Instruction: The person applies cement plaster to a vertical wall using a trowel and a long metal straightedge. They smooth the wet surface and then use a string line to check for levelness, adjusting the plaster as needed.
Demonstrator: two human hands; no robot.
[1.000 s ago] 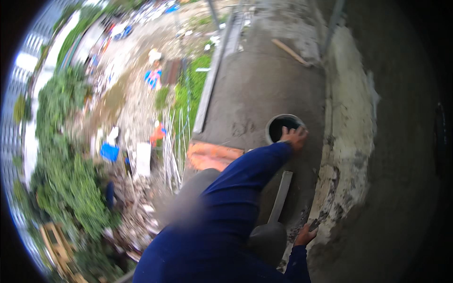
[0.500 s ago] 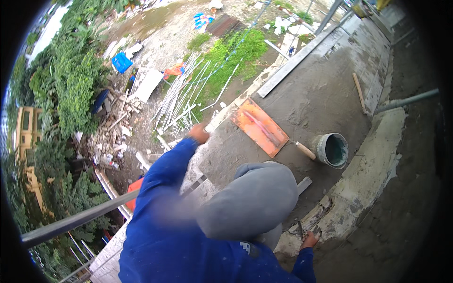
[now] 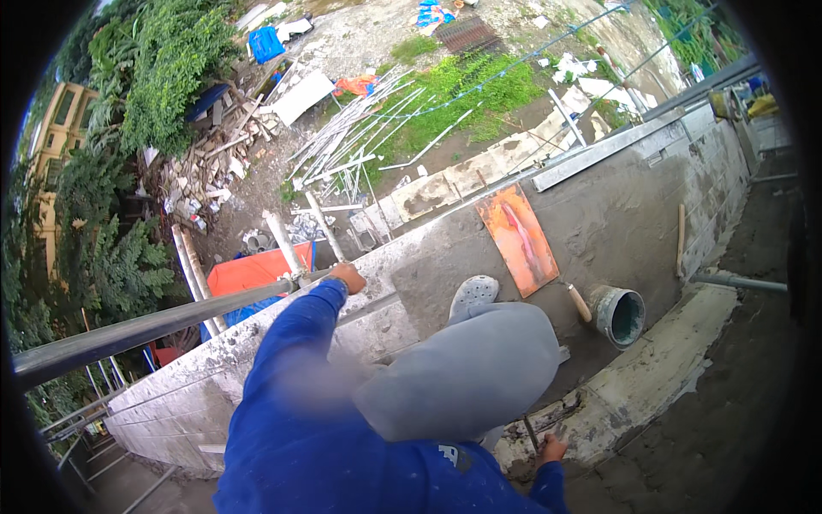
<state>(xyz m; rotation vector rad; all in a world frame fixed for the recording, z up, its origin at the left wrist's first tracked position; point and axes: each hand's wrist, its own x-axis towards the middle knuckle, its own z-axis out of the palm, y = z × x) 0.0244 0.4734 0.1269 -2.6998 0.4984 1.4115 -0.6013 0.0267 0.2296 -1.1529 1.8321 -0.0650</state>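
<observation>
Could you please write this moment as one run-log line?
left grip: at metal pipe | right grip: at thin rod, hold unclear | grey surface: orange plastering float, bucket, wooden handle between them

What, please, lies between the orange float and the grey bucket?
In the head view, a wooden-handled tool lies between the orange float and the grey bucket.

Bucket (image 3: 606,313) right of float (image 3: 517,242)

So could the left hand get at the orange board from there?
Probably, with a stretch: nothing stands between the left hand and the orange board; the grey shoe lies to one side.
</observation>
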